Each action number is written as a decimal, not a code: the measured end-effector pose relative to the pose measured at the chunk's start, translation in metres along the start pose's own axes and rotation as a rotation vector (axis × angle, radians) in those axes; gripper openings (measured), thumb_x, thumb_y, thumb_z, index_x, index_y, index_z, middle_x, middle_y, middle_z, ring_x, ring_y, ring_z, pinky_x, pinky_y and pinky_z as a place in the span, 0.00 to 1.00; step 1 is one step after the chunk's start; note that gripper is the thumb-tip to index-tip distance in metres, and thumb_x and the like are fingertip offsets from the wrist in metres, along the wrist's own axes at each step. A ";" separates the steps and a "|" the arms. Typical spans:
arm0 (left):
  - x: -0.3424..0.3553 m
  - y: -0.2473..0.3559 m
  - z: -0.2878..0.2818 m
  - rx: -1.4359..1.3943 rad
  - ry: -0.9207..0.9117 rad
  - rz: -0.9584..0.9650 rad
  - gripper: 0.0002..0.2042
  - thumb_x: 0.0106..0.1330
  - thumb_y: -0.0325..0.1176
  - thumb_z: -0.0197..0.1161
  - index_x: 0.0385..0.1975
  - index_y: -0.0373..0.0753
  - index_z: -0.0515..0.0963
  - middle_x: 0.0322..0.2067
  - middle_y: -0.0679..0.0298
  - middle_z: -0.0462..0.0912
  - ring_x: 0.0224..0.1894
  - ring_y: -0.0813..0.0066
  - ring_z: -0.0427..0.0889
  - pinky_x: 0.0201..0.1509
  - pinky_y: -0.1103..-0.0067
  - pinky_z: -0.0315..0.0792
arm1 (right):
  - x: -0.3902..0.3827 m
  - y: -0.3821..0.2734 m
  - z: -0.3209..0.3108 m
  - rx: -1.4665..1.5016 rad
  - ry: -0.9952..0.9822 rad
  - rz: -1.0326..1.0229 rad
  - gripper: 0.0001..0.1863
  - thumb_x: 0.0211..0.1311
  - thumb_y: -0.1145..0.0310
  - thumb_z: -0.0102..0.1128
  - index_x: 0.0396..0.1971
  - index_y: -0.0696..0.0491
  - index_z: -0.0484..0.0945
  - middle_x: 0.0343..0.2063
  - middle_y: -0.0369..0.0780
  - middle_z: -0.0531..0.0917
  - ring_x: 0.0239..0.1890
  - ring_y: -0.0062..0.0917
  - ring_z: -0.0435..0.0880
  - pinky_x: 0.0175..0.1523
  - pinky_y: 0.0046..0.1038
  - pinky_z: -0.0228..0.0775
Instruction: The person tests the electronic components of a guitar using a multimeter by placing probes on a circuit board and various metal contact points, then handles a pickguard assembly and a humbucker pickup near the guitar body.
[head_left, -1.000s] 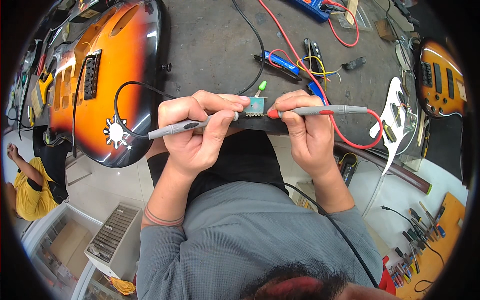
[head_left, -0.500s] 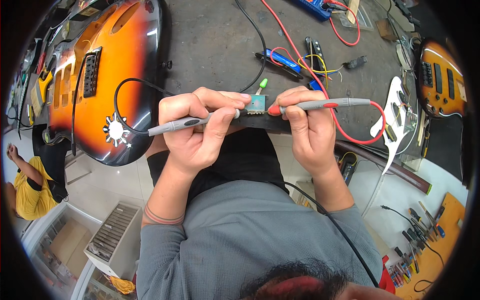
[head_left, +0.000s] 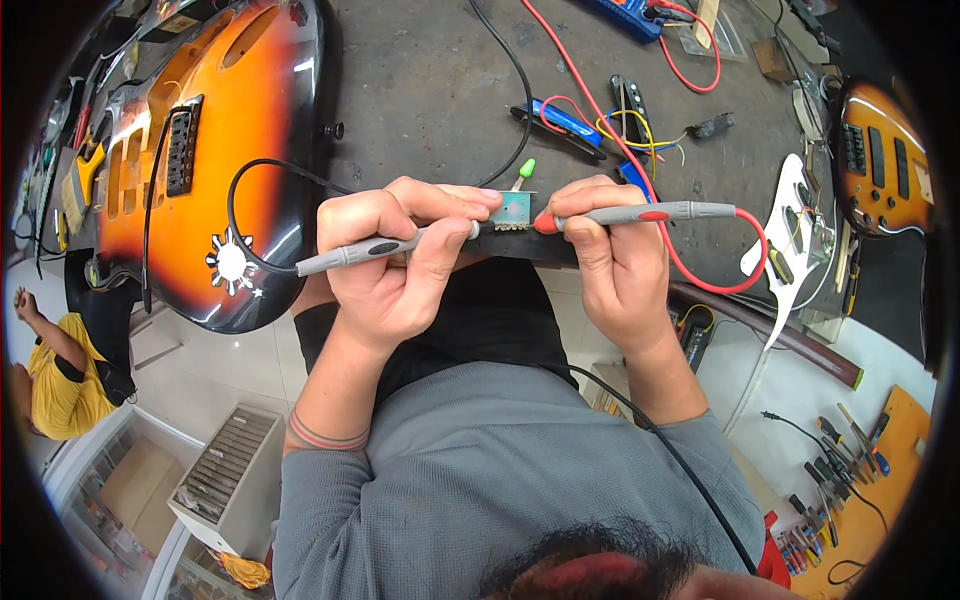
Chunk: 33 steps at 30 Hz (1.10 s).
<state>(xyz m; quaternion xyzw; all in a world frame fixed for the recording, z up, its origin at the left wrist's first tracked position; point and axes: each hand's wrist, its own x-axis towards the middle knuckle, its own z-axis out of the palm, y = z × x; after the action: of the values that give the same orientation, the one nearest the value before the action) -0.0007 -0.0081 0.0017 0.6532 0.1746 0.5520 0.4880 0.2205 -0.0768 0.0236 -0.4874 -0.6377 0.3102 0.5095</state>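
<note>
My left hand (head_left: 395, 265) is closed on a grey test probe with a black lead (head_left: 335, 257), its tip pointing right at the row of lugs along a small switch. That switch (head_left: 512, 208) has a teal plate and a lever with a green tip (head_left: 527, 169); it sits at the bench's near edge, close beside my left fingertips. My right hand (head_left: 615, 265) grips a grey probe with a red collar and lead (head_left: 695, 211), pointed left at the same lugs. Whether the probe tips touch the lugs is too small to tell.
A sunburst guitar body (head_left: 215, 160) lies left, another (head_left: 880, 160) right, beside a white pickguard (head_left: 790, 210). The bench (head_left: 420, 100) holds a blue meter (head_left: 625, 18), wired parts (head_left: 565, 125) and cables. A person in yellow (head_left: 70, 375) is at far left; tools (head_left: 835, 465) are at lower right.
Compared with a second ago, my right hand and its probe are slightly higher, with the probe angled a little differently. My left hand has barely moved, and both still hold their probes.
</note>
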 end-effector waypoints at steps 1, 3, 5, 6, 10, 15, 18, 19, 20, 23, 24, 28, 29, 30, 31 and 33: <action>0.000 0.000 0.000 0.005 0.001 -0.001 0.14 0.85 0.22 0.58 0.49 0.41 0.56 0.42 0.39 0.88 0.47 0.41 0.93 0.58 0.45 0.88 | 0.000 0.000 0.000 0.017 0.003 0.002 0.06 0.82 0.77 0.63 0.52 0.61 0.80 0.44 0.45 0.87 0.40 0.30 0.91 0.45 0.30 0.84; 0.000 0.001 0.000 0.003 0.001 -0.001 0.14 0.85 0.22 0.58 0.49 0.41 0.56 0.42 0.39 0.88 0.47 0.41 0.93 0.58 0.45 0.88 | 0.000 0.002 -0.001 0.019 -0.007 -0.006 0.06 0.82 0.77 0.63 0.52 0.60 0.80 0.44 0.45 0.87 0.40 0.29 0.91 0.45 0.31 0.84; 0.000 0.000 0.000 0.001 0.001 -0.003 0.14 0.85 0.22 0.58 0.49 0.41 0.56 0.42 0.39 0.88 0.48 0.41 0.93 0.58 0.45 0.88 | 0.001 0.002 -0.001 0.022 -0.018 -0.012 0.07 0.82 0.77 0.63 0.53 0.60 0.80 0.44 0.45 0.87 0.40 0.29 0.91 0.45 0.31 0.85; -0.001 0.000 0.001 0.000 0.006 0.001 0.14 0.85 0.23 0.58 0.49 0.41 0.56 0.43 0.38 0.88 0.48 0.41 0.93 0.58 0.45 0.88 | 0.001 0.002 -0.001 0.015 -0.018 -0.022 0.07 0.82 0.77 0.63 0.53 0.60 0.80 0.44 0.45 0.86 0.40 0.29 0.91 0.45 0.31 0.85; -0.001 -0.002 0.000 -0.006 0.008 0.001 0.14 0.85 0.23 0.58 0.48 0.41 0.56 0.43 0.38 0.88 0.47 0.40 0.93 0.58 0.45 0.89 | 0.001 0.001 0.000 0.018 -0.013 -0.023 0.06 0.81 0.78 0.64 0.52 0.60 0.80 0.44 0.45 0.86 0.41 0.30 0.90 0.45 0.31 0.85; -0.002 -0.001 0.000 0.001 0.008 0.001 0.14 0.85 0.23 0.58 0.48 0.42 0.56 0.43 0.38 0.88 0.47 0.40 0.94 0.58 0.45 0.89 | 0.001 0.003 0.001 0.030 -0.021 -0.027 0.07 0.81 0.77 0.65 0.52 0.61 0.81 0.44 0.45 0.86 0.42 0.31 0.89 0.45 0.31 0.85; -0.002 -0.001 0.001 -0.001 0.012 -0.006 0.14 0.85 0.23 0.58 0.48 0.42 0.56 0.43 0.38 0.88 0.47 0.40 0.94 0.58 0.45 0.89 | 0.001 0.002 0.000 0.027 -0.024 -0.029 0.07 0.80 0.77 0.65 0.52 0.61 0.81 0.44 0.45 0.86 0.43 0.32 0.89 0.45 0.32 0.85; -0.002 -0.002 0.002 -0.002 0.015 -0.011 0.15 0.85 0.23 0.59 0.48 0.42 0.56 0.43 0.38 0.88 0.47 0.40 0.94 0.58 0.45 0.89 | 0.001 0.002 0.000 0.025 -0.024 -0.030 0.07 0.80 0.77 0.65 0.52 0.61 0.81 0.44 0.45 0.86 0.42 0.33 0.89 0.45 0.32 0.85; -0.002 -0.002 0.001 -0.001 0.014 -0.011 0.15 0.85 0.23 0.59 0.48 0.42 0.56 0.43 0.38 0.88 0.47 0.40 0.94 0.58 0.45 0.89 | 0.001 0.003 0.000 0.026 -0.024 -0.030 0.07 0.80 0.77 0.65 0.52 0.61 0.81 0.44 0.45 0.86 0.42 0.33 0.89 0.45 0.32 0.85; -0.001 0.000 0.001 0.004 0.008 -0.003 0.15 0.85 0.23 0.59 0.49 0.42 0.56 0.43 0.37 0.88 0.47 0.40 0.93 0.58 0.45 0.88 | 0.001 0.004 -0.001 0.006 -0.032 -0.058 0.07 0.80 0.78 0.65 0.52 0.61 0.80 0.44 0.46 0.86 0.42 0.32 0.89 0.45 0.33 0.85; 0.002 0.002 0.002 -0.012 0.021 -0.016 0.13 0.85 0.24 0.58 0.49 0.42 0.57 0.42 0.38 0.88 0.46 0.41 0.93 0.57 0.45 0.89 | 0.002 0.002 -0.001 0.021 -0.033 -0.043 0.07 0.82 0.76 0.64 0.52 0.61 0.80 0.44 0.45 0.86 0.42 0.30 0.89 0.44 0.32 0.84; 0.016 0.010 0.007 -0.374 0.162 -0.074 0.12 0.86 0.24 0.57 0.49 0.40 0.58 0.40 0.41 0.87 0.45 0.46 0.93 0.56 0.53 0.89 | 0.001 0.002 -0.010 0.178 0.035 0.108 0.08 0.87 0.71 0.58 0.51 0.61 0.78 0.43 0.43 0.85 0.40 0.23 0.86 0.41 0.27 0.80; 0.029 0.018 0.016 -0.320 0.256 -0.073 0.09 0.89 0.30 0.54 0.49 0.41 0.59 0.34 0.47 0.86 0.36 0.56 0.91 0.47 0.63 0.89 | 0.008 -0.003 -0.004 0.360 0.164 0.099 0.12 0.90 0.65 0.52 0.48 0.59 0.77 0.41 0.40 0.84 0.36 0.19 0.83 0.38 0.24 0.76; 0.038 0.024 0.011 -0.333 0.211 -0.136 0.09 0.89 0.32 0.55 0.49 0.40 0.61 0.30 0.52 0.84 0.31 0.63 0.87 0.41 0.69 0.86 | 0.012 -0.010 -0.011 0.328 0.203 0.191 0.13 0.91 0.63 0.53 0.46 0.58 0.77 0.37 0.39 0.84 0.34 0.18 0.83 0.37 0.24 0.75; 0.050 0.029 0.004 -0.344 0.165 -0.197 0.08 0.90 0.34 0.55 0.49 0.39 0.63 0.26 0.57 0.81 0.26 0.71 0.84 0.35 0.76 0.82 | 0.017 -0.020 -0.025 0.295 0.243 0.281 0.15 0.91 0.61 0.53 0.43 0.57 0.77 0.34 0.37 0.84 0.32 0.17 0.82 0.36 0.24 0.74; 0.093 0.043 0.014 0.083 0.089 -0.441 0.16 0.84 0.44 0.65 0.45 0.34 0.78 0.22 0.68 0.77 0.21 0.83 0.76 0.27 0.83 0.70 | 0.038 -0.043 -0.057 -0.115 0.165 0.483 0.20 0.89 0.55 0.56 0.38 0.56 0.78 0.26 0.35 0.81 0.30 0.15 0.81 0.35 0.24 0.72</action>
<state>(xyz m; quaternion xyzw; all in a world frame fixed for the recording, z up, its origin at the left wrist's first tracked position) 0.0294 0.0366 0.0899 0.5939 0.3570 0.4525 0.5613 0.2616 -0.0613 0.0917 -0.6773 -0.4758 0.3451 0.4425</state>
